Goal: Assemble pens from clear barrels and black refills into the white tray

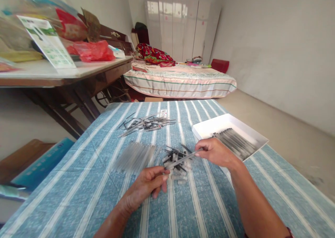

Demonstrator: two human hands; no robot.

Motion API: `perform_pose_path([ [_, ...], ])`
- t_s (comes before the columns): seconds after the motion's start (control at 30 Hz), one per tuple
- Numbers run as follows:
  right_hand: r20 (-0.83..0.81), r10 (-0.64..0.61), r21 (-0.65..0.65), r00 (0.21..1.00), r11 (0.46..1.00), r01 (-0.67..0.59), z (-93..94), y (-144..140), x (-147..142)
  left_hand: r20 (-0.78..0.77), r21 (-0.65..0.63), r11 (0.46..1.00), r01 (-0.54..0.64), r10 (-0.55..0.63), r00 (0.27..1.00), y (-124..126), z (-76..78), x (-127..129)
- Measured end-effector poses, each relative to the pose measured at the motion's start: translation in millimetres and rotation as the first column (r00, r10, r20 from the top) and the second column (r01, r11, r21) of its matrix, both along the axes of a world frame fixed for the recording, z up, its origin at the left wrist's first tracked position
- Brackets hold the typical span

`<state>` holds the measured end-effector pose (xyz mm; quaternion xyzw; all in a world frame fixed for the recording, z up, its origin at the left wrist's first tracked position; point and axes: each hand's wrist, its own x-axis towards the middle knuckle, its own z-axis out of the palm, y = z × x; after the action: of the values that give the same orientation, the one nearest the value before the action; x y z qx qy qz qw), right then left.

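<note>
Between my two hands runs a slim translucent pen (184, 159). Its lower end is pinched by the fingers of my left hand (150, 180), its upper end by those of my right hand (216, 151). Beneath the pen lies a pile of small black and clear pieces (174, 156), which look like pen caps and plugs. Left of that pile is a row of clear pen barrels (134, 158). Farther back, thin dark refills (146, 123) lie in a loose heap. Past my right hand, a white box (209, 126) holds a row of dark-filled pens (235, 142).
A blue striped cloth (91, 182) covers the table. At the left, a sewing-machine table (89, 69) carries bags and a leaning card (47, 41). Behind stands a bed (180, 81). Cartons (43, 168) sit low at the left.
</note>
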<state>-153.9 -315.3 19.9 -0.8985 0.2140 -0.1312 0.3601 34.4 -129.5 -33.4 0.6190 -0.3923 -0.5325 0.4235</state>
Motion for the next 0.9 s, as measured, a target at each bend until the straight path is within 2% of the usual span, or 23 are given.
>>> perform_pose_path([
  [0.07,0.058,-0.148,-0.054,0.987,0.987,0.151,3.6,-17.3,-21.2,0.003,0.004,0.999,-0.045,0.045,0.999,-1.3,-1.6,-0.8],
  [0.13,0.116,-0.332,-0.15,0.936,0.926,0.347,1.9,-34.2,-46.0,0.018,0.012,0.998,-0.062,0.062,0.998,-2.7,-3.0,-2.0],
  [0.2,0.151,-0.532,-0.274,0.833,0.787,0.552,-4.3,-47.4,-71.4,0.03,0.022,0.997,-0.069,0.068,0.997,-3.9,-4.1,-3.0],
  [0.3,0.151,-0.715,-0.456,0.683,0.562,0.69,-18.5,-56.6,-102.8,0.031,0.021,0.998,-0.064,0.064,0.997,-4.6,-5.4,-3.5],
  [0.33,0.143,-0.744,-0.499,0.652,0.515,0.697,-23.8,-56.9,-110.0,0.032,0.018,0.998,-0.06,0.06,0.998,-4.6,-5.7,-3.6],
  [0.4,0.11,-0.777,-0.556,0.62,0.468,0.686,-34.7,-55.0,-119.2,0.038,0.015,0.998,-0.058,0.058,0.998,-4.6,-6.0,-3.6],
  [0.6,0.008,-0.764,-0.618,0.645,0.503,0.604,-55.7,-43.3,-125.7,0.038,0.038,0.997,-0.063,0.062,0.997,-5.5,-6.2,-4.3],
  [0.73,0.013,-0.779,-0.649,0.627,0.47,0.598,-49.0,-43.3,-127.1,0.025,0.039,0.998,-0.059,0.058,0.998,-5.6,-8.0,-3.9],
  [0.8,0.024,-0.76,-0.664,0.65,0.474,0.578,-40.3,-51.8,-119.2,0.021,0.034,0.998,-0.06,0.059,0.998,-5.4,-8.4,-3.6],
  [0.83,0.02,-0.724,-0.669,0.69,0.503,0.547,-35.5,-58.8,-111.6,0.021,0.033,0.998,-0.062,0.061,0.998,-5.3,-8.2,-3.5],
  [0.9,-0.017,-0.588,-0.666,0.809,0.61,0.43,-27.1,-77.3,-89.2,0.019,0.035,0.997,-0.068,0.067,0.998,-5.2,-7.6,-3.4],
])
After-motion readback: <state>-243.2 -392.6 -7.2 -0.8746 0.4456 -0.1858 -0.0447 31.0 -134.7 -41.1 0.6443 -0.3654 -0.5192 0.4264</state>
